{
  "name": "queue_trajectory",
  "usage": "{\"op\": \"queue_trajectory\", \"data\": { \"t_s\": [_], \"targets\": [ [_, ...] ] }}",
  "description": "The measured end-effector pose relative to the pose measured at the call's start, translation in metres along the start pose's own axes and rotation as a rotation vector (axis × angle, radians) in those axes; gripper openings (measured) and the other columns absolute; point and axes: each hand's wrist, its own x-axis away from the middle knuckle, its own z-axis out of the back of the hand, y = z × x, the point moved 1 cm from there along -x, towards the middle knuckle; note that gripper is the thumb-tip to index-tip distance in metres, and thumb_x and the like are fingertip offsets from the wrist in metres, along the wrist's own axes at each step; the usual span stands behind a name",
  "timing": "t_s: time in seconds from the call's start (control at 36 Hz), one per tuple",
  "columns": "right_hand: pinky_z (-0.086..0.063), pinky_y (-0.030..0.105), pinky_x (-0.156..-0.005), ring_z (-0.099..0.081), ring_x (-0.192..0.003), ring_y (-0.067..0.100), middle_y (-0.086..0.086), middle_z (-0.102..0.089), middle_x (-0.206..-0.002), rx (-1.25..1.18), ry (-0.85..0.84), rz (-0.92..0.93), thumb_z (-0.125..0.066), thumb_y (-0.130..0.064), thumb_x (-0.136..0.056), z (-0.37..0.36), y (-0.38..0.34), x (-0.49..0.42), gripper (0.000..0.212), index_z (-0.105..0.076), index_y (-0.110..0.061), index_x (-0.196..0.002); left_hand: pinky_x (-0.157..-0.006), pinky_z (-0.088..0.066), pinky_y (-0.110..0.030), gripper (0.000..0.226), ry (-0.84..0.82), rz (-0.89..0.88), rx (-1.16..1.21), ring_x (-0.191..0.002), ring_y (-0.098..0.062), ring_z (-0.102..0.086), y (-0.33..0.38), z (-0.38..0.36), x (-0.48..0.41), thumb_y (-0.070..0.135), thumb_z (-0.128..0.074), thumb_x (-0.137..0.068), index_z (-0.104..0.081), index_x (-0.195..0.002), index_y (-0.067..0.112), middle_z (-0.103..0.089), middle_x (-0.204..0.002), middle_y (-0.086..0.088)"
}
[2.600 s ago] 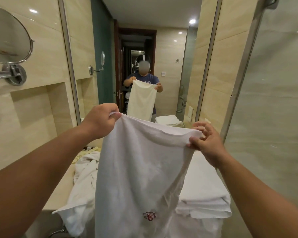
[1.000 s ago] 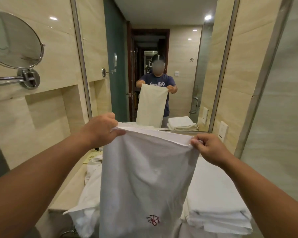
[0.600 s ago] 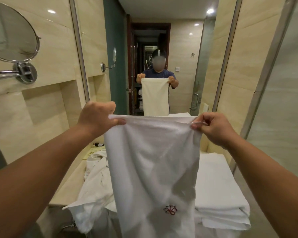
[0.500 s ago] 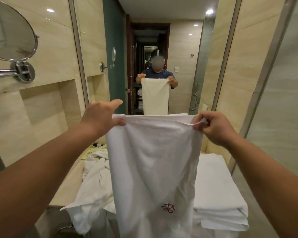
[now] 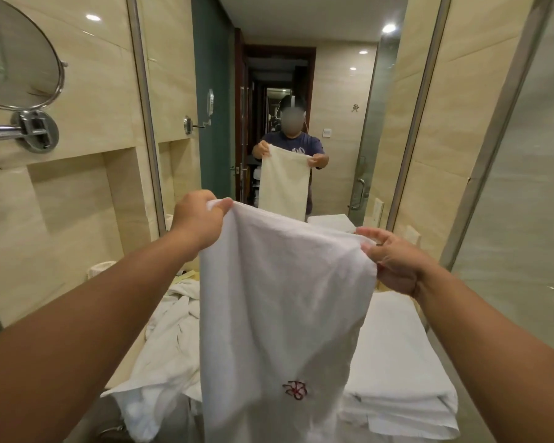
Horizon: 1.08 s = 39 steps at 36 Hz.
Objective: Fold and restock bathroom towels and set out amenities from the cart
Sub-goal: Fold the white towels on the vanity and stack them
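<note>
- I'm holding the white towel (image 5: 282, 298) up in front of me. It's hanging over the counter (image 5: 123, 377), red flower emblem (image 5: 296, 390) low down.
- My left hand (image 5: 199, 219) is gripping the top left corner, fingers curled round it.
- My right hand (image 5: 394, 260) is pinching the top right corner and sitting lower than the left.
- A crumpled towel (image 5: 170, 340) is lying on the counter to the left, a folded towel stack (image 5: 397, 362) to the right.
- The wall mirror (image 5: 333, 139) is reflecting all this; a round mirror (image 5: 16, 59) is sticking out far left.
</note>
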Motion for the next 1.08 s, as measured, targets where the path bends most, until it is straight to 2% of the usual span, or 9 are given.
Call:
{"op": "queue_trajectory", "data": {
  "t_s": [0.19, 0.25, 0.39, 0.53, 0.64, 0.72, 0.86, 0.97, 1.08],
  "targets": [
    [-0.056, 0.031, -0.052, -0.060, -0.076, 0.022, 0.016, -0.063, -0.108, -0.047, 0.089, -0.012, -0.051, -0.004, -0.105, -0.011, 0.023, -0.005, 0.016, -0.061, -0.009, -0.117, -0.074, -0.041, -0.036, 0.021, 0.012, -0.039, 0.083, -0.092, -0.025, -0.056, 0.005, -0.007, 0.003, 0.035, -0.053, -0.106, -0.057, -0.099, 0.016, -0.059, -0.091, 0.000],
    [-0.057, 0.034, -0.057, -0.062, -0.078, 0.023, 0.017, -0.065, -0.112, -0.007, 0.093, -0.001, -0.060, -0.017, -0.102, -0.007, 0.029, -0.010, 0.018, -0.062, -0.008, -0.118, -0.074, -0.040, -0.035, 0.020, 0.035, -0.062, 0.095, -0.091, -0.024, -0.056, 0.009, -0.006, 0.003, 0.033, -0.053, -0.107, -0.056, -0.099, 0.015, -0.058, -0.088, 0.003],
    [-0.060, 0.047, -0.089, -0.063, -0.124, 0.041, 0.022, -0.064, -0.136, 0.044, -0.259, -0.024, -0.097, -0.033, -0.065, 0.011, 0.033, -0.012, 0.089, -0.058, -0.012, -0.142, -0.064, -0.035, -0.030, 0.022, 0.028, -0.095, 0.065, -0.089, -0.024, -0.055, 0.015, 0.003, -0.001, 0.034, -0.055, -0.105, -0.057, -0.095, 0.015, -0.057, -0.086, 0.005],
    [-0.056, 0.049, -0.098, -0.065, -0.120, 0.043, 0.023, -0.067, -0.129, 0.427, -0.481, -0.147, -0.095, -0.011, -0.068, 0.006, 0.025, 0.001, 0.069, -0.066, -0.001, -0.130, -0.065, -0.035, -0.031, 0.021, -0.005, -0.154, -0.012, -0.089, -0.023, -0.054, 0.016, 0.007, 0.004, 0.033, -0.061, -0.102, -0.060, -0.093, 0.014, -0.058, -0.087, 0.001],
    [-0.060, 0.049, -0.094, -0.073, -0.101, 0.037, 0.017, -0.077, -0.106, 0.799, -0.260, -0.138, -0.088, -0.009, -0.077, 0.000, 0.020, 0.004, 0.029, -0.078, 0.000, -0.103, -0.059, -0.037, -0.027, 0.031, -0.102, -0.226, -0.080, -0.078, -0.019, -0.054, 0.007, 0.012, 0.009, 0.043, -0.074, -0.091, -0.060, -0.088, 0.015, -0.059, -0.081, 0.001],
    [-0.061, 0.036, -0.072, -0.070, -0.089, 0.028, 0.012, -0.076, -0.094, 0.961, -0.073, -0.011, -0.087, -0.015, -0.081, -0.011, 0.023, 0.007, 0.012, -0.080, -0.010, -0.090, -0.064, -0.043, -0.027, 0.045, -0.272, -0.256, -0.228, -0.083, -0.016, -0.055, -0.002, 0.020, 0.010, 0.055, -0.088, -0.070, -0.060, -0.088, 0.024, -0.061, -0.087, 0.004],
    [-0.042, 0.026, -0.055, -0.057, -0.070, 0.017, 0.002, -0.066, -0.074, 1.158, 0.061, 0.153, -0.082, -0.011, -0.082, -0.031, 0.022, 0.016, 0.017, -0.070, -0.016, -0.072, -0.094, -0.053, -0.037, 0.073, -0.497, -0.253, -0.529, -0.106, -0.017, -0.058, -0.005, 0.036, 0.018, 0.058, -0.094, -0.054, -0.069, -0.115, 0.028, -0.064, -0.112, 0.010],
    [-0.047, 0.026, -0.053, -0.063, -0.075, 0.023, 0.002, -0.066, -0.074, 1.256, 0.174, 0.223, -0.071, -0.006, -0.086, -0.042, 0.023, 0.021, 0.016, -0.070, -0.016, -0.074, -0.080, -0.058, -0.036, 0.044, -0.528, -0.185, -0.723, -0.087, -0.019, -0.062, -0.016, 0.043, 0.024, 0.047, -0.091, -0.071, -0.069, -0.098, 0.020, -0.065, -0.096, 0.000],
    [-0.064, 0.047, -0.058, -0.071, -0.072, 0.035, 0.015, -0.070, -0.083, 1.039, 0.298, 0.227, -0.061, -0.001, -0.088, -0.048, 0.025, 0.021, 0.016, -0.075, -0.009, -0.084, -0.069, -0.053, -0.030, 0.019, -0.395, -0.196, -0.766, -0.078, -0.014, -0.059, -0.031, 0.048, 0.030, 0.028, -0.084, -0.083, -0.065, -0.087, 0.025, -0.064, -0.087, 0.003]
  ]
}}
